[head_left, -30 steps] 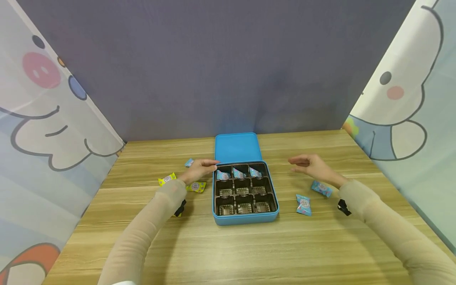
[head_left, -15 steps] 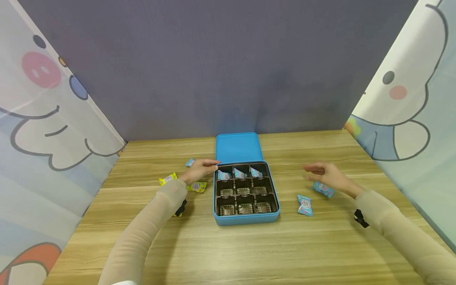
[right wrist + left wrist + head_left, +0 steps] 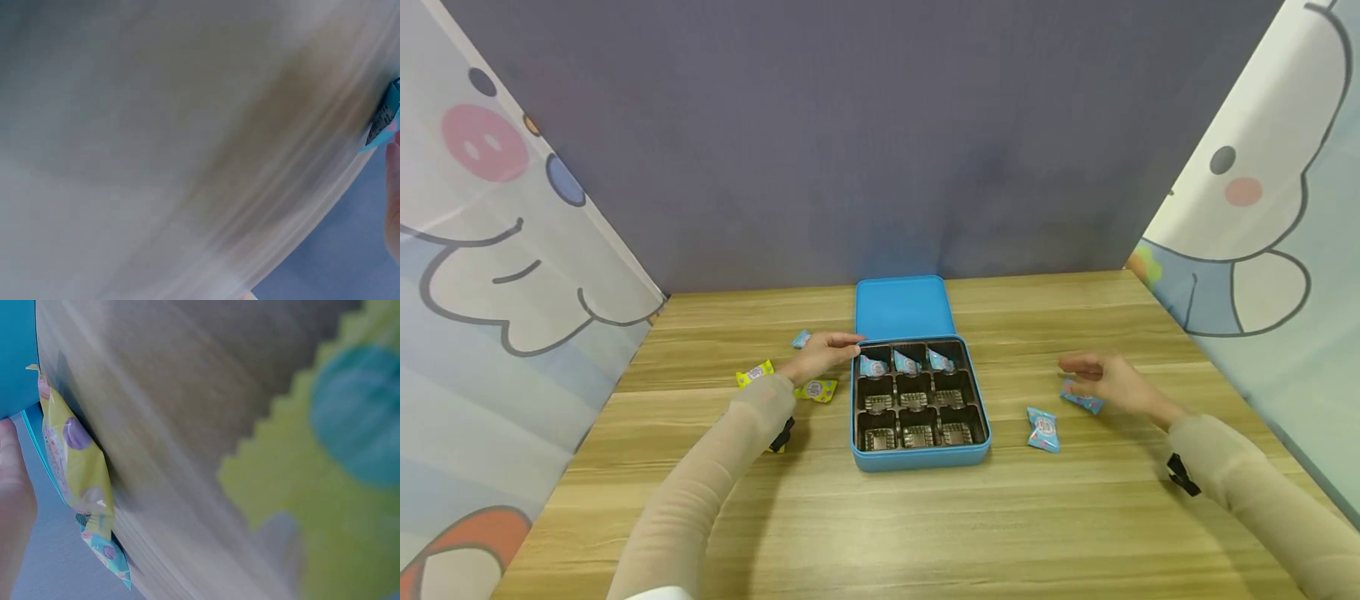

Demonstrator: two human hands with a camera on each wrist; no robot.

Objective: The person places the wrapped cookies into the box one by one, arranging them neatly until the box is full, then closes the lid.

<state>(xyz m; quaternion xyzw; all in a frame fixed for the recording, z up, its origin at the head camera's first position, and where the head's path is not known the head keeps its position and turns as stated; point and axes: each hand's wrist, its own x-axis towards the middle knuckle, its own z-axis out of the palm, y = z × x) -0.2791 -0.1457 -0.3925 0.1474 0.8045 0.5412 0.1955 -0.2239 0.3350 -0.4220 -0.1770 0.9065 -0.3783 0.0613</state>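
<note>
A blue tin (image 3: 921, 460) stands open, with a dark tray of several compartments. Three blue-wrapped candies (image 3: 906, 362) sit in its back row, one per compartment. My left hand (image 3: 820, 356) rests with its fingertips at the tin's back left corner. On the right, my right hand (image 3: 1114, 385) is over a blue-wrapped candy (image 3: 1086, 403), thumb and fingers apart around its far side; the fingers partly hide it. In the right wrist view that candy (image 3: 387, 115) shows at the edge beside a fingertip. Another blue-wrapped candy (image 3: 1043, 430) lies between the tin and my right hand.
The tin's lid (image 3: 904, 306) lies folded back behind it. Around my left forearm lie yellow-wrapped candies (image 3: 817, 391), one mostly hidden under the wrist, and a blue-wrapped candy (image 3: 801, 339) farther back. A dark panel (image 3: 880, 150) rises behind the wooden table (image 3: 880, 533).
My right hand has moved right and slightly down, away from the tin, and is now over the farther right blue-wrapped candy. My left hand has stayed at the tin's corner.
</note>
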